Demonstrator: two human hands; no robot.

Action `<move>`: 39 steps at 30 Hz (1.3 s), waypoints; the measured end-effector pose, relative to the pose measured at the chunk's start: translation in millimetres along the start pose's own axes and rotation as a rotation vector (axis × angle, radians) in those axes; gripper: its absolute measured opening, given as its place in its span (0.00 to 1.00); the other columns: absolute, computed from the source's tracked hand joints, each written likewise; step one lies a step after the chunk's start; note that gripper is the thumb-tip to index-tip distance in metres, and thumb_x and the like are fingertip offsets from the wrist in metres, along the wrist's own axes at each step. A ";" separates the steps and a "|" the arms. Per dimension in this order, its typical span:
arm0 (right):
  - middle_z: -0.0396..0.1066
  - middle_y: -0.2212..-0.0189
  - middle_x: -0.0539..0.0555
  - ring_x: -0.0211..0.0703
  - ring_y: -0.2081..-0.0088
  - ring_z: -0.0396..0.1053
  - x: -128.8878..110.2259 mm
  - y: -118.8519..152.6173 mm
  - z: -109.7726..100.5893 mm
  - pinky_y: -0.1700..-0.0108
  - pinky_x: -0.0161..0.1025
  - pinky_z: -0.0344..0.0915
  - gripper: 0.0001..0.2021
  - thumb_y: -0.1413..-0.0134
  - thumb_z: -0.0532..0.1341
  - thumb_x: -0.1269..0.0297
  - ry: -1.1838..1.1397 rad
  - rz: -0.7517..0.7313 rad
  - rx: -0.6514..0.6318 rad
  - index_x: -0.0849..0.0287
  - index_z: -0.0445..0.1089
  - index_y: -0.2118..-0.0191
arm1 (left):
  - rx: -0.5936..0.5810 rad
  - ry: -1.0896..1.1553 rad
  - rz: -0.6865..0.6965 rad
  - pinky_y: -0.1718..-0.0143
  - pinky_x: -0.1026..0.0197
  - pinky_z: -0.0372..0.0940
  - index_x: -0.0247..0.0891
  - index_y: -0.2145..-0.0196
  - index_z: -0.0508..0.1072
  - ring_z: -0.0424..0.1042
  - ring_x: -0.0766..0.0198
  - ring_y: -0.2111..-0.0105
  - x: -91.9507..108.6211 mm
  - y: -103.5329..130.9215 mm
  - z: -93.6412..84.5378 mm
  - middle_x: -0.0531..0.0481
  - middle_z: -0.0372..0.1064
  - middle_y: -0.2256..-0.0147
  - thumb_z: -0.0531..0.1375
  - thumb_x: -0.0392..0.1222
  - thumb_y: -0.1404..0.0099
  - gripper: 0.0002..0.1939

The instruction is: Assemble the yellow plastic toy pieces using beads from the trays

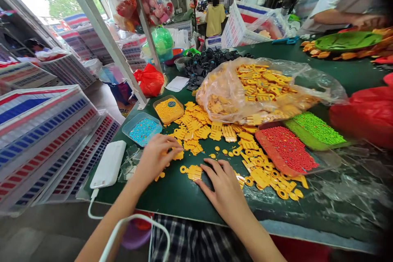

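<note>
A flat yellow plastic piece [194,172] with slots and a ring at its left end lies on the green table. My right hand [223,184] rests at its right edge, thumb and fingertips on it. My left hand [157,157] hovers just up and left of it, thumb and fingers pinched together. A yellow bit [178,154] shows by those fingertips; whether it is held or lies behind is unclear. Similar yellow pieces [196,118] are heaped beyond, with more loose ones [260,172] right of my right hand. Small round yellow discs [217,148] lie between the heaps.
Trays hold blue beads [145,131], yellow beads [168,109], red beads [287,147] and green beads [319,129]. A clear bag [215,90] of yellow pieces stands behind. A white power bank [108,163] with a cable is at left. Another person's arm [337,17] is at far right.
</note>
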State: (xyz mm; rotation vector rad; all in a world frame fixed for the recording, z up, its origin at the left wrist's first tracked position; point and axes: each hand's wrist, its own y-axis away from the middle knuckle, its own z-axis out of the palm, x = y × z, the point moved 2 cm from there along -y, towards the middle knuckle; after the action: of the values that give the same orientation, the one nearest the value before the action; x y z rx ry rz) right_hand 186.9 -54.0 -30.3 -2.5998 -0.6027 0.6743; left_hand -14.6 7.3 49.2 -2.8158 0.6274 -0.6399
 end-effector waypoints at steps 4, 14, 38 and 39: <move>0.71 0.51 0.59 0.52 0.53 0.63 -1.8 -0.9 -2.0 0.54 0.49 0.67 0.13 0.41 0.61 0.59 -0.008 0.036 0.000 0.60 0.72 0.53 | -0.182 0.052 0.087 0.54 0.55 0.61 0.45 0.65 0.81 0.69 0.59 0.59 25.5 8.7 43.0 0.49 0.76 0.61 0.58 0.49 0.31 0.12; 0.73 0.53 0.57 0.50 0.56 0.63 -0.8 -2.9 -4.9 0.57 0.46 0.66 0.14 0.45 0.65 0.58 0.011 0.044 0.032 0.59 0.74 0.55 | -0.185 0.100 0.149 0.59 0.56 0.59 0.50 0.59 0.81 0.65 0.59 0.61 13.7 13.1 59.6 0.49 0.74 0.63 0.57 0.54 0.32 0.15; 0.71 0.49 0.61 0.53 0.52 0.63 -3.5 -4.1 -8.1 0.52 0.49 0.66 0.18 0.42 0.63 0.56 0.047 -0.010 0.022 0.61 0.74 0.50 | -0.129 0.203 0.048 0.58 0.56 0.60 0.44 0.62 0.81 0.68 0.59 0.61 9.8 11.2 54.3 0.48 0.74 0.63 0.54 0.56 0.31 0.20; 0.71 0.49 0.61 0.53 0.51 0.63 -3.6 -4.1 -8.0 0.52 0.49 0.66 0.18 0.42 0.62 0.56 0.049 -0.009 0.020 0.61 0.74 0.50 | -0.119 0.204 0.046 0.58 0.56 0.61 0.44 0.62 0.81 0.68 0.59 0.61 9.8 11.7 53.7 0.48 0.74 0.63 0.54 0.56 0.31 0.19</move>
State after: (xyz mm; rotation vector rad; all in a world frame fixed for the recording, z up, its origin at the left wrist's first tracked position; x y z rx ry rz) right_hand 187.1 -54.3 -20.6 -2.5858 -0.5898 0.6086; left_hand 13.4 -2.8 1.9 -2.8572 0.7879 -0.9177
